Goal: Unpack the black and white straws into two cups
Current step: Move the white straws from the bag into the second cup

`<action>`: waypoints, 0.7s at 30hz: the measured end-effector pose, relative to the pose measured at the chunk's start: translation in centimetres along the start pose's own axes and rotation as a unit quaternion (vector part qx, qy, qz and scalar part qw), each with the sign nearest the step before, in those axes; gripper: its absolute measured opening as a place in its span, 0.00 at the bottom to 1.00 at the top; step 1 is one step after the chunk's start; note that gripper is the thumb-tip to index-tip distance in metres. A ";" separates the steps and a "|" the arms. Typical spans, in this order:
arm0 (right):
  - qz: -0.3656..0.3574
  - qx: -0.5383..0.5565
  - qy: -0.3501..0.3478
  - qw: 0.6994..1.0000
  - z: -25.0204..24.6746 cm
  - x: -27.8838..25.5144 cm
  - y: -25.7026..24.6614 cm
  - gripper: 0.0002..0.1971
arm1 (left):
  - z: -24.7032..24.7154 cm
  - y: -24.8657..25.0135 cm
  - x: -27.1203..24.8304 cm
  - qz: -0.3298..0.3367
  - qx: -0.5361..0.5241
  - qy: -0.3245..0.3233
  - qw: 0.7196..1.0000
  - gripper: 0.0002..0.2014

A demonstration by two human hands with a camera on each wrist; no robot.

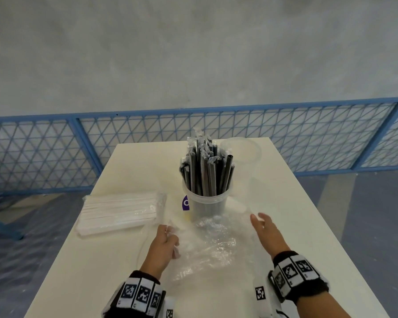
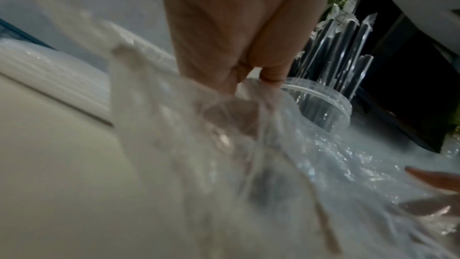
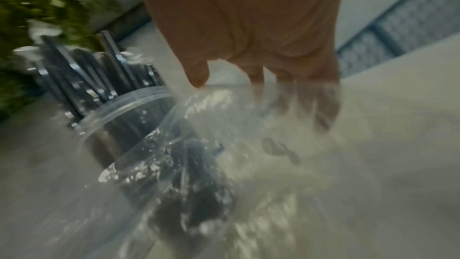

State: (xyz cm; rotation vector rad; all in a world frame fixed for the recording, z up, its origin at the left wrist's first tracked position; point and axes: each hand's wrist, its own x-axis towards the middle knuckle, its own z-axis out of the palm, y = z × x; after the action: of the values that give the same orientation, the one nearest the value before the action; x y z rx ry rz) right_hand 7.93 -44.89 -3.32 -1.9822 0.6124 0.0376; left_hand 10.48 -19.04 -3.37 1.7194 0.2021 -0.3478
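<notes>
I see the black straws [image 1: 206, 173] standing upright in a clear cup [image 1: 207, 204] at the middle of the white table [image 1: 285, 203], most of them in individual clear sleeves. A second clear cup [image 1: 241, 150] stands just beyond it to the right, with nothing visible inside. The white straws [image 1: 120, 212] lie in their sealed pack at the left edge of the table, well apart from both cups. A crumpled clear plastic bag [image 1: 207, 244] is spread on the near side of the table, reaching up to the foot of the straw cup. My left hand [image 1: 164, 243] has its fingers curled round the bag's left edge, bunching the film. My right hand [image 1: 265, 229] is spread with fingers straight at the bag's right edge; from the right wrist view its fingers [image 3: 321, 105] show behind the film. Behind the table runs a blue mesh fence [image 1: 308, 136].
</notes>
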 end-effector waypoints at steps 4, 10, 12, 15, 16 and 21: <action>-0.025 0.027 -0.020 0.999 -0.1 -0.2 1.3 0.07 | 1.6 0.3 0.2 0.000 0.007 0.027 1.000 0.16; -0.001 -0.034 0.041 0.999 -1.9 0.4 2.9 0.10 | 1.3 -0.5 2.0 0.023 0.051 0.156 0.986 0.16; -0.012 -0.090 0.064 0.994 -1.9 0.3 3.2 0.07 | 1.7 -1.2 2.0 0.017 0.067 0.162 0.984 0.16; -0.100 -0.300 0.145 0.938 -1.1 -0.2 3.1 0.23 | 2.5 -1.8 1.8 0.019 0.071 0.157 0.985 0.16; -0.138 -0.358 0.135 0.913 -0.7 -0.3 3.1 0.32 | 2.6 -1.8 1.8 0.022 0.078 0.152 0.985 0.16; -0.234 -0.494 -0.027 0.837 2.7 -0.2 6.3 0.45 | 2.9 -1.9 2.0 0.055 0.146 0.144 0.977 0.14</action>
State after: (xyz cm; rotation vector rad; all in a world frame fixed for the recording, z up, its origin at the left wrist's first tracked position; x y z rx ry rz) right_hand 5.68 -44.81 -9.77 -3.0793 -0.0041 0.1300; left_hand 11.38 -21.67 -6.27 2.0614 0.2767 -0.0439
